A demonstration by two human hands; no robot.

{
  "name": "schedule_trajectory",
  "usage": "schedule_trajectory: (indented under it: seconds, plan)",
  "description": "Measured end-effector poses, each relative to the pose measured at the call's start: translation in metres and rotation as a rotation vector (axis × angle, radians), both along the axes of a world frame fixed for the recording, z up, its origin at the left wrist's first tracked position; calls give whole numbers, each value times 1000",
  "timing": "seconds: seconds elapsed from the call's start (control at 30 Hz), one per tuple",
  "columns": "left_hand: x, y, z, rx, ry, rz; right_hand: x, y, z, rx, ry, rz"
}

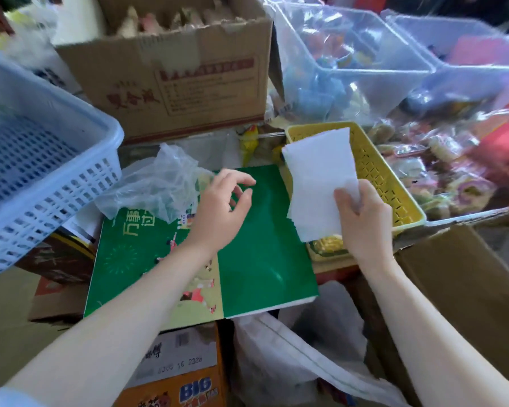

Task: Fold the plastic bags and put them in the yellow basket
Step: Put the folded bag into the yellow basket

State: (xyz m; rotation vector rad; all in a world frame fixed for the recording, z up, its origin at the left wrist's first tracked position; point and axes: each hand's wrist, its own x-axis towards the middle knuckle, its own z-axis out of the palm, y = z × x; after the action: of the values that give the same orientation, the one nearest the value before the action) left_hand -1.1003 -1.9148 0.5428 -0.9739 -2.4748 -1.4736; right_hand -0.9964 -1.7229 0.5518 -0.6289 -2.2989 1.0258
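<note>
A folded white plastic bag (321,177), flat and rectangular, is pinched at its lower right corner by my right hand (362,218). It is held partly over the left rim of the yellow basket (376,171), which stands right of centre. My left hand (224,207) hovers open, fingers spread, above a green box (262,245) that serves as the work surface. A crumpled clear plastic bag (156,183) lies on the box's far left corner, just left of my left hand's fingertips.
A large blue basket (41,160) sits at the left, a cardboard box (171,69) behind. Clear bins (350,54) and packaged snacks (453,171) fill the right. A white bag (291,356) lies below the green box, and an open carton edge (467,289) is at the lower right.
</note>
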Motion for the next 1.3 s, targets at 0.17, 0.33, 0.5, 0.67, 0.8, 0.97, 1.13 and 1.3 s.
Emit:
schedule_trajectory:
  seconds: [0.17, 0.33, 0.5, 0.67, 0.8, 0.97, 1.13, 1.3]
  plan:
    - [12, 13, -19, -201, -261, -125, -22, 71, -8, -233, -336, -137]
    - [20, 29, -36, -283, -299, -124, -53, 97, -37, -254, -703, -67]
    - [22, 27, -55, -329, -344, -51, -65, 91, -45, -51, -948, -6]
    - [6, 5, -58, -419, -306, -28, -68, 59, -21, 121, -464, 39]
    - [-22, -21, -58, -475, -236, 105, -81, -8, 9, -110, -150, 259]
    - [-61, -71, -67, -722, -87, 316, -107, -82, -19, -61, -270, 444]
    - [-109, -100, -85, -980, 22, 368, -117, -109, -52, 1, -452, 522]
    - [-124, -113, -130, -1114, -154, 247, -107, -112, -75, -6, -558, 486]
